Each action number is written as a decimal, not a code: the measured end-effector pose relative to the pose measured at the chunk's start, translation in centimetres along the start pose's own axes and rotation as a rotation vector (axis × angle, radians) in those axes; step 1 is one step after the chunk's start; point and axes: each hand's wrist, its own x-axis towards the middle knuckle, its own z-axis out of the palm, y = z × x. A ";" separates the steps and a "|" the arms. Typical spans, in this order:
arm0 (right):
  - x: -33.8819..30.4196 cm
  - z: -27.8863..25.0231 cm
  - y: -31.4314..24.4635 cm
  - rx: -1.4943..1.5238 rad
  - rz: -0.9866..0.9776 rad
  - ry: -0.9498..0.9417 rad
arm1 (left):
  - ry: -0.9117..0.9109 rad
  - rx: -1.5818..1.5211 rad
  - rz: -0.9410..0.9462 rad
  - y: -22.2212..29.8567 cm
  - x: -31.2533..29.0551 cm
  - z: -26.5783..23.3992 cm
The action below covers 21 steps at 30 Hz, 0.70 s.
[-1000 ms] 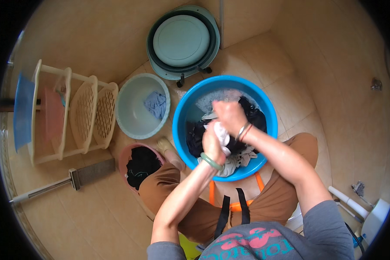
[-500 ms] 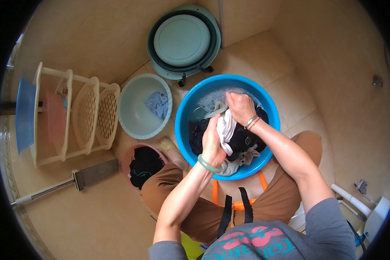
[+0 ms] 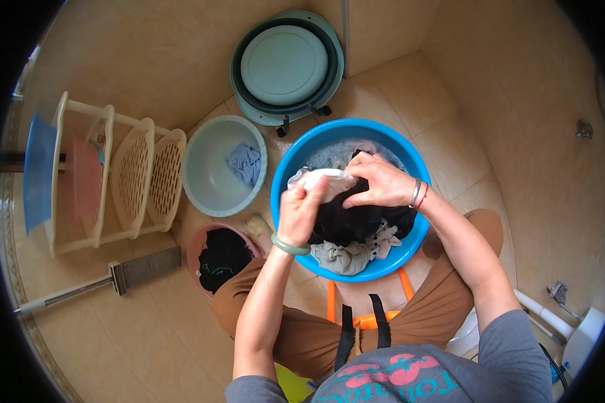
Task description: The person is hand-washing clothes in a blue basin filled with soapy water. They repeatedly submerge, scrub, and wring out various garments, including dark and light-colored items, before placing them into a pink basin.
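Floor [image 3: 148,336] tiles run under everything here, and water slopped over a rim would make them slick where we crouch. Against the wall leans a lidded green tub [image 3: 286,64], to our left a cream rack [image 3: 124,178]; neither is in our way. The blue basin [image 3: 390,258] sits between our knees, soapy water showing at its far side, dark laundry [image 3: 356,225] piled in the middle and a pale piece draped low against the near wall. We judge a hard scrub could tip suds over that near edge onto our trousers. Beside it stand a pale bowl [image 3: 208,181] with a blue rag [image 3: 245,164], and a pink pail [image 3: 195,248] of dark clothes. Both hands meet above the basin: our left hand [image 3: 301,208] is clenched on a white cloth [image 3: 323,180], our right hand [image 3: 376,181] clamped on the same bunch, which lies against the dark pile. Wringing too hard could strain a seam, or the wet cloth could slip back into the water.
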 end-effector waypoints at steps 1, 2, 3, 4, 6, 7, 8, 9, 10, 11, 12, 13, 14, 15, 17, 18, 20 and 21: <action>-0.4 0.3 0.9 -0.085 -0.061 0.091 | -0.006 -0.166 0.035 0.4 0.2 -0.1; -0.6 0.5 1.7 -0.172 -0.122 0.182 | -0.015 -0.175 0.036 1.0 0.1 -0.4; -0.1 0.2 1.5 -0.265 -0.226 0.287 | 0.014 -0.129 0.038 0.6 0.0 -0.9; 0.1 -0.2 1.3 -0.188 -0.141 0.226 | 0.043 -0.083 0.041 0.0 0.0 -1.4; 0.3 -1.2 0.8 -0.035 0.033 0.103 | 0.137 -0.098 0.074 -0.6 0.3 -1.8; 0.2 -0.7 0.8 0.026 0.042 0.167 | 0.182 -0.107 0.090 -0.8 0.4 -1.9; 0.2 -0.4 0.8 0.084 0.006 0.220 | 0.271 -0.151 0.122 -1.0 0.7 -1.5; 0.3 -0.2 0.6 0.141 -0.032 0.272 | 0.287 -0.207 0.123 -0.7 1.1 -1.6; 0.4 0.0 0.2 0.198 -0.069 0.324 | 0.303 -0.264 0.125 -0.3 1.5 -1.7; 0.2 0.2 -0.3 0.305 -0.055 0.367 | 0.295 -0.306 0.136 -0.8 2.0 -1.8; 0.2 0.3 -1.5 0.242 -0.129 0.405 | 0.313 -0.409 0.096 -1.4 2.5 -2.1; 0.1 0.3 -2.7 0.178 -0.201 0.443 | 0.329 -0.514 0.055 -1.9 3.0 -2.1; -0.1 0.7 -3.8 0.113 -0.274 0.481 | 0.345 -0.620 0.015 -2.4 3.1 -2.1; -1.0 1.2 -4.8 -0.016 -0.331 0.434 | 0.260 -0.836 -0.135 -2.3 3.3 -1.2; -1.7 4.1 -7.3 -0.216 -0.522 0.436 | -0.124 -1.119 -0.162 -6.6 3.9 -1.9; -1.8 5.2 -8.3 -0.233 -0.576 0.367 | -0.307 -1.244 -0.068 -8.7 3.9 -1.4; -0.2 7.8 -6.3 -0.265 -0.660 0.519 | -0.309 -1.273 0.015 -11.1 3.1 1.3; 1.1 7.6 -4.4 -0.369 -0.526 0.516 | -0.102 -1.163 -0.003 -12.0 2.0 3.1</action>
